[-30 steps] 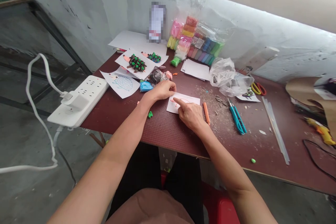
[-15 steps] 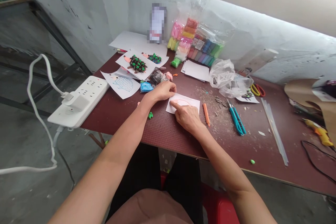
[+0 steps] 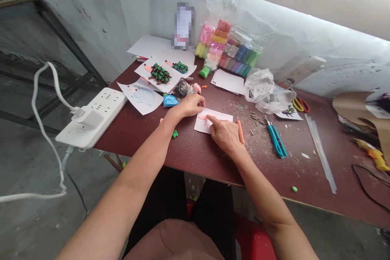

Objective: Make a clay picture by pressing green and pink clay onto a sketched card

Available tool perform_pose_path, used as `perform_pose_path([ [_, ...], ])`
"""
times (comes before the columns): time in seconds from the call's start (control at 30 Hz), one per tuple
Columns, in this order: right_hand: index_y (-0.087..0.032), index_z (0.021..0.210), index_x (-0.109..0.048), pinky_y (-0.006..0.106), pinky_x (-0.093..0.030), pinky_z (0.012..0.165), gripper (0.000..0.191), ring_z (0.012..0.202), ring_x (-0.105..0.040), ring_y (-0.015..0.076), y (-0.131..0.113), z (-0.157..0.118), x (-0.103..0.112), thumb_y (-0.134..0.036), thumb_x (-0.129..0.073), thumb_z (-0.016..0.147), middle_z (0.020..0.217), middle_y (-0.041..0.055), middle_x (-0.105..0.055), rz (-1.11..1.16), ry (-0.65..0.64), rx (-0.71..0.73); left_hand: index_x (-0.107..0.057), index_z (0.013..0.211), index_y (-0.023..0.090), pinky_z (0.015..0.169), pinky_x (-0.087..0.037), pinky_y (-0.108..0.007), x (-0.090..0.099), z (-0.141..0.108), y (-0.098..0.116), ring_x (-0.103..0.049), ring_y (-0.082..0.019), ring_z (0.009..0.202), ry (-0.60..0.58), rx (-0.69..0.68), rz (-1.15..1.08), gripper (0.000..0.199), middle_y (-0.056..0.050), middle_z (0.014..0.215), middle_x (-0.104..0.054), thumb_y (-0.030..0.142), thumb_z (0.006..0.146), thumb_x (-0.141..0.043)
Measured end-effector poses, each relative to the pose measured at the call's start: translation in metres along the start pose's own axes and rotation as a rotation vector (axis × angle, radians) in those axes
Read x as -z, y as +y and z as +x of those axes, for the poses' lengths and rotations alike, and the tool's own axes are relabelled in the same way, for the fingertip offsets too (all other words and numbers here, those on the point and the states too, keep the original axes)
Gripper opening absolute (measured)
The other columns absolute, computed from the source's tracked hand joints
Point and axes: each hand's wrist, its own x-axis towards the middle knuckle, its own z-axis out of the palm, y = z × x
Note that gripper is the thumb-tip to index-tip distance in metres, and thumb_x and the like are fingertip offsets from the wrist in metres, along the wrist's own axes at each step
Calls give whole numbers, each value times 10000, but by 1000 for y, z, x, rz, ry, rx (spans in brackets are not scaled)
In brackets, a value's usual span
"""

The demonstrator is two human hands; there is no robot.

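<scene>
Paper [image 3: 200, 126] could skid if our right hand [image 3: 224, 133], forefinger extended, drags its pink patch [image 3: 202, 118]; our left hand [image 3: 190, 105] curls beside it, both grips unclear.

Both forearms reaching forward, left hand [image 3: 192, 105] curled, right hand [image 3: 224, 133] pointing

Dusty brownish-pink top [image 3: 173, 241], faint creases at front; black trousers [image 3: 163, 201]; both forearms [image 3: 122, 195] bare.

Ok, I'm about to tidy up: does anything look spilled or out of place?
Seeds and pale crumbs lie scattered right of the orange marker, like a spill. A green lump sits alone near the table's front edge, perhaps dropped.
</scene>
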Motion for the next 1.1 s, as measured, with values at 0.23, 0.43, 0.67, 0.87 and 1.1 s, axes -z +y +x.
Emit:
perform_pose_path([
  [0.23, -282, 1594, -482, 336, -440, 780, 575, 1011, -743, 271, -8, -2, 2, -247, -321, 1044, 1136, 139, -798, -26, -72, 66, -788, 891, 124, 727, -454, -297, 1, 1, 2, -625, -192, 747, 3, 14, 23, 198, -52, 808, -723, 102, 779, -626],
  [0.43, -277, 1607, -456, 354, -465, 824, 587, 1077, -730, 289, -14, -4, 0, -245, -316, 1038, 1170, 138, -790, -6, -77, 74, -785, 890, 124, 744, -463, -291, 1, 0, 2, -631, -190, 760, -4, 4, 22, 199, -56, 814, -726, 98, 782, -620],
  [0.67, -254, 1610, -443, 371, -481, 841, 587, 1076, -730, 306, -18, -4, 2, -242, -321, 1035, 1142, 147, -792, -5, -124, 92, -788, 902, 121, 737, -462, -290, 2, -1, 3, -638, -195, 777, -6, 5, 15, 217, -59, 823, -731, 101, 778, -611],
  [0.87, -251, 1605, -448, 372, -489, 822, 583, 1049, -739, 306, -17, -4, 1, -240, -327, 1035, 1137, 149, -792, -14, -96, 37, -793, 945, 104, 780, -478, -294, 3, -3, 6, -659, -209, 820, -13, 26, 28, 224, -84, 874, -755, 114, 797, -625],
  [1.1, -279, 1494, -612, 356, -481, 870, 537, 1024, -753, 275, -3, -3, 3, -229, -375, 1016, 1104, 113, -814, 56, 5, -74, -775, 955, 109, 783, -480, -301, 3, -3, 8, -672, -222, 857, -18, 31, 48, 226, -94, 905, -755, 104, 806, -605],
])
